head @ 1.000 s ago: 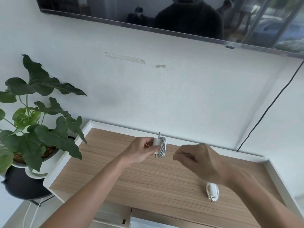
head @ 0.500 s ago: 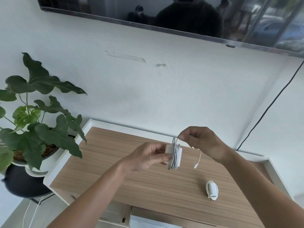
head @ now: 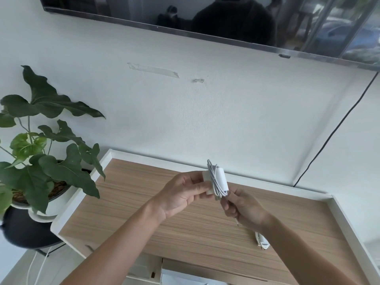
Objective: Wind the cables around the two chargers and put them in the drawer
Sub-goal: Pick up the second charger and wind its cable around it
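held charger: a white charger [head: 219, 182] held in the air above the wooden tabletop [head: 164, 219], upright and slightly tilted; a white cable [head: 213, 177] is wound in several loops around its middle
left hand: the left hand [head: 181, 194] reaches in from the lower left, forearm raised, palm turned toward the camera; thumb and fingers pinch the left end of the charger
right hand: the right hand [head: 244, 208] sits just below and right of the charger, forearm coming in from the lower right; its fingers are curled closed on the loose tail of the cable; the cable tip [head: 236, 222] pokes out below the hand
second charger: another white charger [head: 262, 240] with its cable wrapped lies flat on the tabletop near the front right, partly hidden by the right forearm
drawer: an open drawer [head: 156, 272] shows at the front edge under the tabletop; what it holds cannot be made out
surroundings: a white raised rim [head: 287, 189] frames the tabletop; a leafy potted plant [head: 41, 153] stands to the left; a dark screen [head: 226, 19] hangs on the wall above
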Demonstrator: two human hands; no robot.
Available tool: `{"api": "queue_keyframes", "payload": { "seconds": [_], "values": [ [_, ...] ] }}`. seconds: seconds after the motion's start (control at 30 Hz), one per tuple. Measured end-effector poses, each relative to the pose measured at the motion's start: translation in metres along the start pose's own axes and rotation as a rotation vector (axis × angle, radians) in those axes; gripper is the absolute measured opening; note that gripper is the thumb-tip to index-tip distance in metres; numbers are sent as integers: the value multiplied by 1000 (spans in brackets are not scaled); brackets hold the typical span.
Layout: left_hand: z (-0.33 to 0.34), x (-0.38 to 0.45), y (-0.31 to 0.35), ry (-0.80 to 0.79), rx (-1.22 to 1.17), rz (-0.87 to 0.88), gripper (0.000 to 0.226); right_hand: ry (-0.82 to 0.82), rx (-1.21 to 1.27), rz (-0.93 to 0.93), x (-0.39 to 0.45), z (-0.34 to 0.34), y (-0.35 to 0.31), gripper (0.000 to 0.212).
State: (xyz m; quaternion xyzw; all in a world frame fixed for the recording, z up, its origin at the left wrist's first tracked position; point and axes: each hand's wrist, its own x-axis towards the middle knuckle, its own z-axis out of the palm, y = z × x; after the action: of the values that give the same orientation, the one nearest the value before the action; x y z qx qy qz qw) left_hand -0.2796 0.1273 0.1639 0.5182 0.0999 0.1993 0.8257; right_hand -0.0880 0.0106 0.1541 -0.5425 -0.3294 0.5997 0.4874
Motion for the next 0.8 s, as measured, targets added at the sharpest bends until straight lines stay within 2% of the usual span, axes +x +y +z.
{"api": "queue_keyframes", "payload": {
  "seconds": [0.1, 0.2, 0.43, 0.63, 0.8],
  "values": [
    [-4, 3, -5, 69, -75, 2, 31, 56, -151, -11, -7, 13, -1, 37],
    [-7, 4, -4, 138, -103, -7, 22, 79, -343, -47, -15, 20, -9, 37],
    [-12, 7, -5, 237, -70, -35, 33, 118, -933, -171, -28, 22, -28, 32],
    [-9, 11, -4, 276, -60, -15, 29, 126, -1099, -243, -33, 24, -40, 28],
    [-7, 16, -9, 277, -109, 1, 41, 127, -1150, -266, -34, 23, -41, 25]
  ]
}}
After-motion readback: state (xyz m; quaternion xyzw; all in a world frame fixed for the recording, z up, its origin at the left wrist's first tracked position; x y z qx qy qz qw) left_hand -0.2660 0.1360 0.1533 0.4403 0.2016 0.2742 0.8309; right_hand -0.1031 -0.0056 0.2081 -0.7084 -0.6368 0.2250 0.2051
